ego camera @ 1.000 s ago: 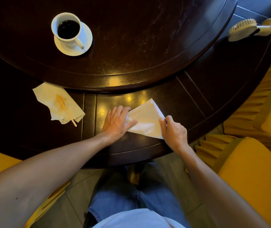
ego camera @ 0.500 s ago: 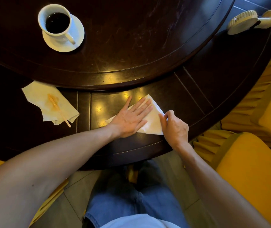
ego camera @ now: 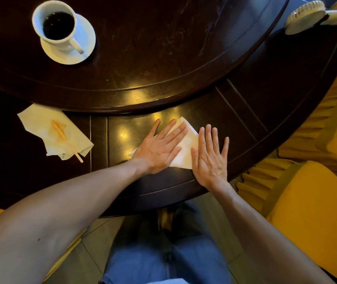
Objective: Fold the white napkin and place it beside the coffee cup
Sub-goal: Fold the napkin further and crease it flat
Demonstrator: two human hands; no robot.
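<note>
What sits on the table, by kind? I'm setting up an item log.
Napkins: 2 (white, stained)
Cup: 1
Saucer: 1
Stir stick: 1
Fan: 1
Total: 6

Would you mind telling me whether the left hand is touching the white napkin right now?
Touching. The head view shows the left hand lying flat, palm down, on the white napkin, fingers spread across its fold.
</note>
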